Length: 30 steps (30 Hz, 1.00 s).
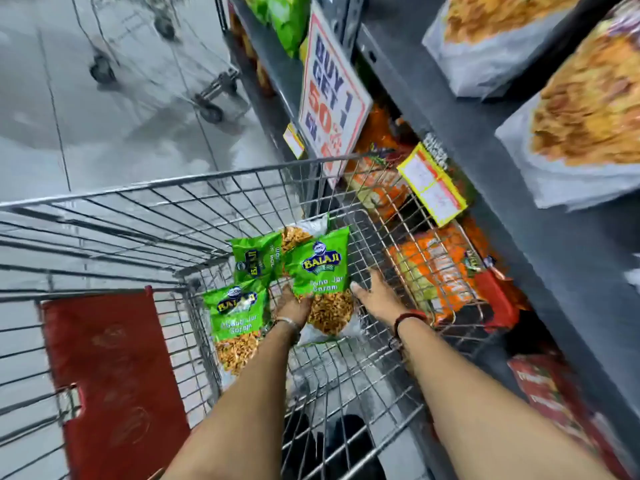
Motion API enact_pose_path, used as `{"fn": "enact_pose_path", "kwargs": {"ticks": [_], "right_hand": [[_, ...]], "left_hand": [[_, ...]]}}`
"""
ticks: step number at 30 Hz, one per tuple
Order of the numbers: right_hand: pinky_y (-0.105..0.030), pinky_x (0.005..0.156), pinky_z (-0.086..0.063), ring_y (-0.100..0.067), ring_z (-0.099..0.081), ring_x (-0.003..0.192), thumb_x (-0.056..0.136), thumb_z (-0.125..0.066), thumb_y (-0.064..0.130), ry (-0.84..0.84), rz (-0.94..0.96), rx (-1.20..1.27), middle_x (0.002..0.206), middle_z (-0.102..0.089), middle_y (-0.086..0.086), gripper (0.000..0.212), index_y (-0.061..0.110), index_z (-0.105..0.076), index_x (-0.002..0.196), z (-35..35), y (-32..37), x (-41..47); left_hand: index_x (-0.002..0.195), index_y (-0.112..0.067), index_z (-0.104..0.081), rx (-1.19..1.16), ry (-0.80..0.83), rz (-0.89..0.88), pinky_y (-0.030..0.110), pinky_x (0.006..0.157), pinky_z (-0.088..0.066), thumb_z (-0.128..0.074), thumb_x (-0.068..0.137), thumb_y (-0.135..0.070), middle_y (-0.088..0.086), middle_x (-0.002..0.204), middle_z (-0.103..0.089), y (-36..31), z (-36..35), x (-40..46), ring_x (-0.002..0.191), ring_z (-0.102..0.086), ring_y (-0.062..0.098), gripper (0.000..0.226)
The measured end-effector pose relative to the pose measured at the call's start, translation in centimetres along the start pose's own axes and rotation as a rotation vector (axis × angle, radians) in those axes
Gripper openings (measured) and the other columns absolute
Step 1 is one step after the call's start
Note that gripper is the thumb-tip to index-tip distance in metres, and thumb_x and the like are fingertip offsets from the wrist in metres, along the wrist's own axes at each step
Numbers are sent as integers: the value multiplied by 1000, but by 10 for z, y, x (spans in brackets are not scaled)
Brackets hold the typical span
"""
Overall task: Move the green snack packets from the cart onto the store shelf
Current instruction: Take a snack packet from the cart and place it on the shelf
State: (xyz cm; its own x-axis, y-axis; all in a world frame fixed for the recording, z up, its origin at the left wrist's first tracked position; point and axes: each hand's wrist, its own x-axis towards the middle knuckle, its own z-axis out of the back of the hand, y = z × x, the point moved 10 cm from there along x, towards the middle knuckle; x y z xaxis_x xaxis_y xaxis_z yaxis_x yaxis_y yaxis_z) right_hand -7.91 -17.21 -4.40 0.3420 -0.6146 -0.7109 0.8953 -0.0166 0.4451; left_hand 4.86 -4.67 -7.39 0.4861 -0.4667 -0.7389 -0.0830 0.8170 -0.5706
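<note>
Three green Balaji snack packets lie in the far end of the wire shopping cart (145, 209), all close together near the middle of the view. The rightmost packet (320, 268) sits tilted with its green top towards the far side and its clear window of yellow snack towards the near side. The left hand (292, 304) reaches in from below and grips this packet at its lower left edge, fingers curled under and around it, so the packet rises directly above and to the right of that hand. The right hand (372, 294) is just to the right of the same packet, palm down with fingers spread wide and thumb pointing towards the packet's edge; it holds nothing, and whether the thumb touches the packet cannot be told.

A second packet (254, 259) lies just beyond the left hand, partly tucked under the gripped one. A third packet (235, 320) lies to the left of the left forearm, near the cart's inner divider. A red child-seat flap (110, 372) hangs at the near left of the cart.

To the right stands the store shelf (433, 98), its grey edge running diagonally. Green packets (287, 19) already sit on it at the far end, orange packets (436, 268) fill the lower level beside the cart, and large pale snack bags (581, 133) sit on the upper right. A "Buy 1 Get 1" sign (329, 91) hangs from the shelf edge.
</note>
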Motion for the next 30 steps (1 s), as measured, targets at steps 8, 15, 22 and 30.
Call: {"fn": "enact_pose_path", "kwargs": {"ticks": [8,15,22,30], "right_hand": [[-46,110,-28,-35,-33,133,86,-53,40,210,-117,35,150,-27,-17,84,16,5,142,-57,-28,53],[-38,99,-40,-28,-51,118,83,-61,18,140,-128,160,133,-52,-15,48,9,-40,126,-61,-28,70],[-43,99,-44,-30,-56,111,73,-70,3,9,-62,237,120,-60,-18,45,4,-50,113,-27,-11,38],[-27,77,-39,-22,-56,99,73,-72,13,-241,130,339,113,-63,-17,41,3,-51,106,40,47,-56]], "left_hand": [[128,-1,-33,-298,9,115,44,101,-38,-64,79,-9,27,135,-44,18,-19,47,125,-41,38,58],[128,-1,-37,-450,53,226,40,104,-40,-63,77,2,25,133,-47,30,-32,57,120,-47,36,58],[131,-5,-35,-406,-52,79,40,102,-40,-62,76,6,13,127,-51,4,-5,20,118,-49,33,63],[131,3,-33,-303,-40,-267,11,58,-49,-59,76,12,32,131,-46,-85,55,-52,94,-50,23,62]]}}
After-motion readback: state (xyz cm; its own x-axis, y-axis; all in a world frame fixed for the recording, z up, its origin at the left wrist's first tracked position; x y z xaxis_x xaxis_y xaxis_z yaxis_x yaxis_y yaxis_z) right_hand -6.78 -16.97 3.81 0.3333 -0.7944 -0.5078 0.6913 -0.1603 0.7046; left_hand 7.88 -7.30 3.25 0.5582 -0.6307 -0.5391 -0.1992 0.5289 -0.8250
